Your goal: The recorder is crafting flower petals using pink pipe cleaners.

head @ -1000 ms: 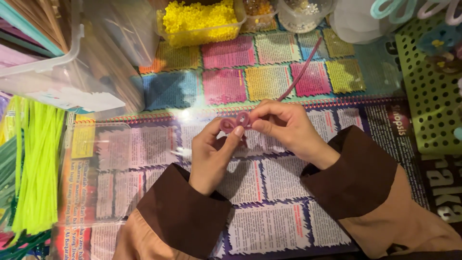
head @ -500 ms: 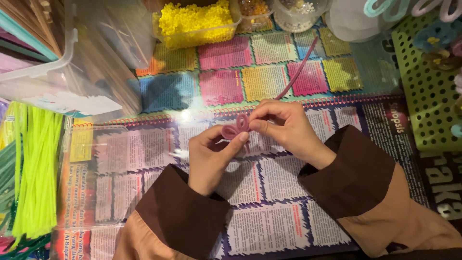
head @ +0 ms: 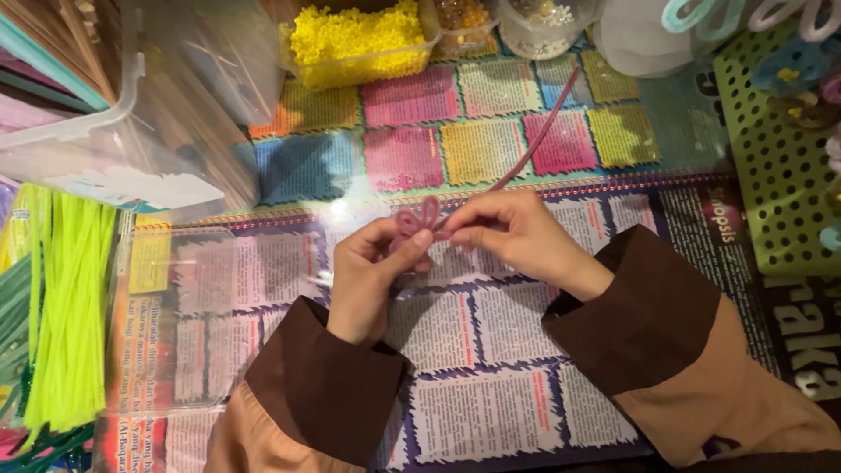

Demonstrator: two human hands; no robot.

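A mauve pipe cleaner is bent into small loops at its near end, and its long free end slants up and to the right over the table. My left hand pinches the loops between thumb and fingers. My right hand grips the same pipe cleaner just right of the loops, fingertips almost touching the left thumb. Both hands hover over a shiny printed sheet with coloured text blocks. Brown cuffs cover both wrists.
Neon yellow-green pipe cleaners lie in a bundle at the left. A clear plastic bin stands at the back left, a tub of yellow beads behind the hands. A green perforated board holds finished flowers at the right.
The loops between my fingers have grown slightly and turned a little. Both hands stay in nearly the same spot above the sheet.
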